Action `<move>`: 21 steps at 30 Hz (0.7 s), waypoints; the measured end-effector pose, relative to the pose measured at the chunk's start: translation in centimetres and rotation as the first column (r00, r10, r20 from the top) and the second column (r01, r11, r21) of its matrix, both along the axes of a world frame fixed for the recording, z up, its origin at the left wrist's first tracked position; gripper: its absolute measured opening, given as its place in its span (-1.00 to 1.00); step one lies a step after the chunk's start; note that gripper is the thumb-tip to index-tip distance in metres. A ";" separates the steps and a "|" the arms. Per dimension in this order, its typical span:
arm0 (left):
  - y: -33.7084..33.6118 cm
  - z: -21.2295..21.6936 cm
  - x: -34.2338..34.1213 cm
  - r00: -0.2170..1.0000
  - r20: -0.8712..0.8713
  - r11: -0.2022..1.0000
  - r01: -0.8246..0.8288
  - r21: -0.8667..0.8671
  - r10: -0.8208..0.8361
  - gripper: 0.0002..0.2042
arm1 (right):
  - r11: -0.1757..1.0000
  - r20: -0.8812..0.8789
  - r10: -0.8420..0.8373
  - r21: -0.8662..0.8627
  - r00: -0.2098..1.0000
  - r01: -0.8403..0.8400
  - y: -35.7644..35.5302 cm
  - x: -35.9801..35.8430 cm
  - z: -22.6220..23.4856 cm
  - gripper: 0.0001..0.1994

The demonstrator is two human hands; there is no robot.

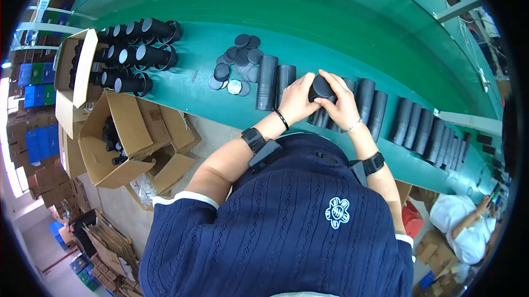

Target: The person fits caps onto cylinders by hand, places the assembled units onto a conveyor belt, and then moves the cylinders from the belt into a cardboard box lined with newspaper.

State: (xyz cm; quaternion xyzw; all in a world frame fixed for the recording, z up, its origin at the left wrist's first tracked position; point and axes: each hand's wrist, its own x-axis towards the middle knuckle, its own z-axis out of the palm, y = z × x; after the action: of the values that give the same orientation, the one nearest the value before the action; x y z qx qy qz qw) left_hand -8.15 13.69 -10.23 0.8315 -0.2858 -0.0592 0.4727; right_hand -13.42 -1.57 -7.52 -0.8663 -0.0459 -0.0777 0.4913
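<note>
Both my hands are wrapped round a black cylinder [322, 88], its round dark end facing up at me. My left hand [298, 98] closes on its left side, and my right hand [343, 104] closes on the right with fingers over the far rim. Whether the round end is a separate cap, I cannot tell. Ribbed black cylinders [267, 83] stand in a row on the green table [204, 96], and my hands cover part of that row. To the left lies a loose pile of round black discs [241, 57], with one paler disc [235, 87] at its near edge.
More black cylinders [421, 129] line the table to the right. Black cylindrical parts with rings [157, 54] are grouped at the far left, beside an open carton [85, 68]. Another open cardboard box [118, 142] sits below the table edge. A person in white [463, 225] is at the right.
</note>
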 end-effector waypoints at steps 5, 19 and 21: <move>-0.3 0.3 -0.3 1.000 -0.012 1.000 -0.027 0.009 0.027 -0.54 | 0.999 -0.023 -0.049 0.004 0.999 0.049 0.3 -0.1 0.4 -0.35; 3.5 8.3 0.9 0.992 0.123 0.977 -0.011 -0.213 0.038 -0.36 | 0.763 -0.002 -0.631 -0.186 0.776 0.619 -17.6 -8.8 -7.5 -0.69; 5.1 9.9 2.0 0.996 -0.001 0.978 -0.082 -0.192 0.084 -0.34 | 0.767 0.068 -0.596 -0.247 0.800 0.592 -19.1 -10.9 -9.2 -0.74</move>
State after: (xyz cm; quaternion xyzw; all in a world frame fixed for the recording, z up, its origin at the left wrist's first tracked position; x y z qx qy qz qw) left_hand -6.17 18.81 -0.37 0.7934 -0.2568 -0.0089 0.5518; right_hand -24.27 -20.69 -16.75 -0.8927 0.2240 -0.2160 0.3261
